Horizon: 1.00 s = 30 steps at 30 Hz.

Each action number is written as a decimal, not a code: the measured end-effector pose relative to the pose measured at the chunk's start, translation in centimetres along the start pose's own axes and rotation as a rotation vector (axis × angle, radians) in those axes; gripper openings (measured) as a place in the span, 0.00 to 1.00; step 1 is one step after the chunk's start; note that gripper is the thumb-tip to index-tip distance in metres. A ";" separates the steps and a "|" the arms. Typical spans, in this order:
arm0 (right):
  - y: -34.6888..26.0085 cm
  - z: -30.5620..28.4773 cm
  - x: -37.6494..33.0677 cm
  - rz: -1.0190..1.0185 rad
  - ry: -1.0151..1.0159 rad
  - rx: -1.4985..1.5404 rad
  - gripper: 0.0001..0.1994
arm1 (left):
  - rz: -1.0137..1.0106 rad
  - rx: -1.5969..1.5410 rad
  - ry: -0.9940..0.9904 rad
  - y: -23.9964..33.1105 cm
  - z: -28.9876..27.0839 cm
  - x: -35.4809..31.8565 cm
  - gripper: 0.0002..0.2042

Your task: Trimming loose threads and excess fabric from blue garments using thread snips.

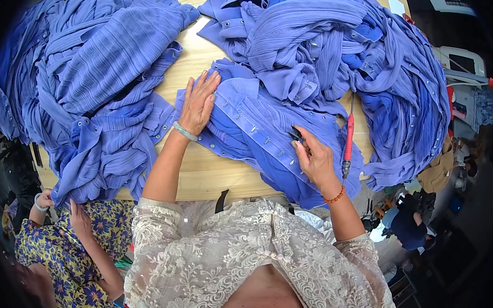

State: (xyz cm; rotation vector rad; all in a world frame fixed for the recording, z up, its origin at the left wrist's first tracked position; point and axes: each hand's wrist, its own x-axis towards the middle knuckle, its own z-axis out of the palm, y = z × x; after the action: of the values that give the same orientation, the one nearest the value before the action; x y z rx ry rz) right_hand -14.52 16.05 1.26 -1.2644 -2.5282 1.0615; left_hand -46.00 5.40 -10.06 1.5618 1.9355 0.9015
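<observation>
A blue-violet ribbed garment [244,117] lies spread on the table in front of me, with a row of small metal fasteners along its front band. My left hand [198,103] rests flat on the garment's upper left part, fingers stretched out; a pale bangle circles that wrist. Over the band's lower right side, my right hand [316,160] pinches a small black tool [296,134] between thumb and fingers. Most of this tool is hidden by the fingers, so its exact kind does not show. A beaded bracelet is on the right wrist.
Heaps of similar garments lie left [110,55] and right [312,31] on the wooden table [219,166]. A red-handled tool [348,139] with a thin shaft lies close to my right hand. At lower left, a co-worker [72,255] in a floral top touches the left heap.
</observation>
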 end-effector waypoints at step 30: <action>8.8 -3.4 -16.1 0.440 0.662 0.755 0.17 | -0.069 -0.285 0.033 -4.5 0.4 1.2 0.17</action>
State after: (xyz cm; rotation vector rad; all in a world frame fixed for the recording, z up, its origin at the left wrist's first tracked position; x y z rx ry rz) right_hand 2.92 9.47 1.27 -1.5749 -1.2201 1.2206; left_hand -48.89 6.03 -13.73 1.3159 1.7798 1.1238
